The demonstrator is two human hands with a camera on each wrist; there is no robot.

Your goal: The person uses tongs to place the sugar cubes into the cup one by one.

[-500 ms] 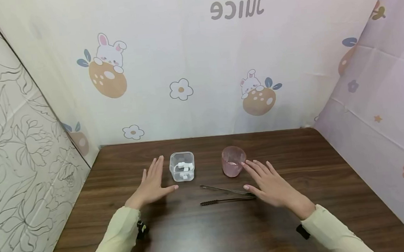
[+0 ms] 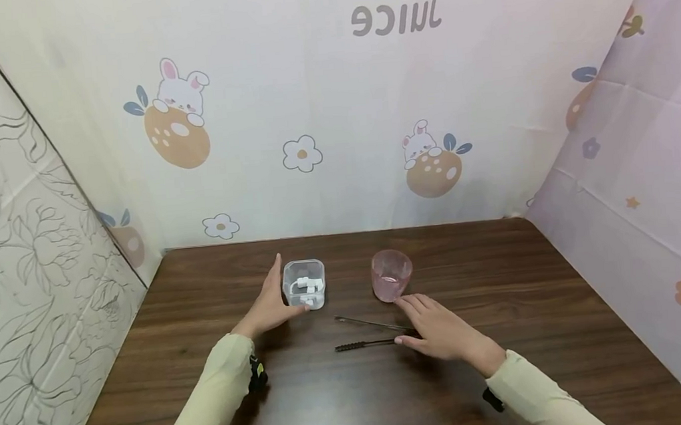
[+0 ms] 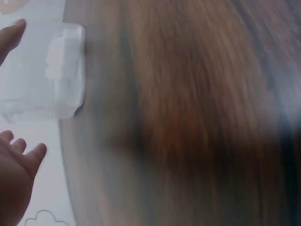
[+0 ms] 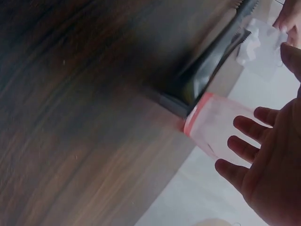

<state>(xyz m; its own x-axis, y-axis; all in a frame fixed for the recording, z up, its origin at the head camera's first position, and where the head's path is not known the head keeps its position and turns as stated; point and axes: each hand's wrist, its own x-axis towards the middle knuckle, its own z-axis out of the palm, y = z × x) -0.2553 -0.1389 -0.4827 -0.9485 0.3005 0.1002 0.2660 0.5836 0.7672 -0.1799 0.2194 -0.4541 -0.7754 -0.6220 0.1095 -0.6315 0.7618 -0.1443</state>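
A clear plastic box [image 2: 318, 263] holding several small white pieces [image 2: 309, 282] stands on the table. My left hand [image 2: 269, 309] is at its left side, thumb extended along the front and fingers spread. In the left wrist view the other fingers [image 3: 35, 155] are apart from the box [image 3: 70, 89]; whether the thumb touches it I cannot tell. Dark tongs [image 2: 351, 346] with ridged tips lie in front, their joined end hidden under my right hand [image 2: 442, 330]. That hand hovers palm down, its fingers straight and apart in the right wrist view. A pink translucent cup [image 2: 385, 290] stands just beyond its fingertips.
The dark wooden table [image 2: 331, 400] ends at a patterned cloth backdrop [image 2: 339, 199] behind the box and cup. More patterned cloth [image 2: 624, 230] rises on the right, and a flower-line panel [image 2: 50, 262] on the left.
My left hand has moved right, up against or very near the box, with its thumb now before it. The right hand has shifted left and slightly nearer, over the tongs.
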